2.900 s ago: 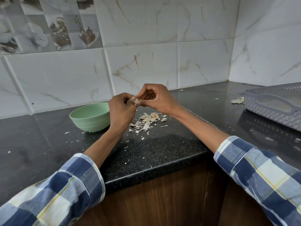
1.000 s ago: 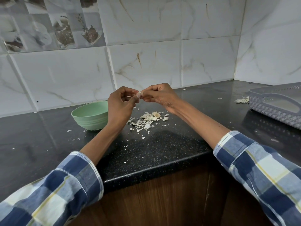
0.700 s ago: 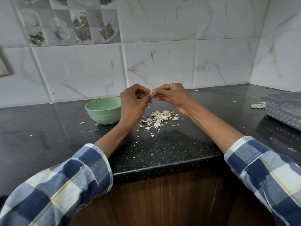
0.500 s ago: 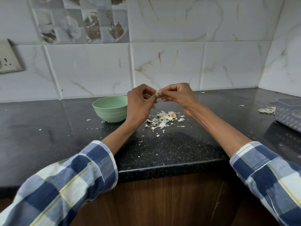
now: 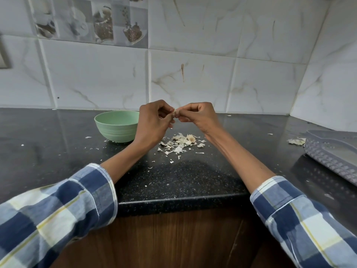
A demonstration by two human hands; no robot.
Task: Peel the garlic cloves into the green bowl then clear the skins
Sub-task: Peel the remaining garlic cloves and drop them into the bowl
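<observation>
Pinching from both sides, the two hands are held together above the counter (image 5: 183, 182), with a small pale garlic clove (image 5: 175, 112) caught between their fingertips. The left hand (image 5: 154, 122) is curled, its thumb and forefinger closed on the clove from the left; the right hand (image 5: 200, 117) is likewise curled, its fingertips gripping the same clove from the right. The clove is mostly covered by the fingers, so how much skin is on it cannot be told. Both forearms are bare up to rolled blue, white and yellow checked sleeves (image 5: 58, 209). Directly below the hands, a loose heap of garlic skins (image 5: 180, 143) is spread on the dark speckled counter, with smaller flakes scattered around it and toward the front edge. Just left of the left hand, a green bowl (image 5: 116, 126) is set upright on the counter, partly hidden by that hand; its contents cannot be seen from this angle. Well apart at the right, a grey perforated tray (image 5: 332, 151) is seen, with another small clump of skins (image 5: 296, 141) just beside its left edge. White marbled wall tiles (image 5: 193, 78) are seen behind the counter.
</observation>
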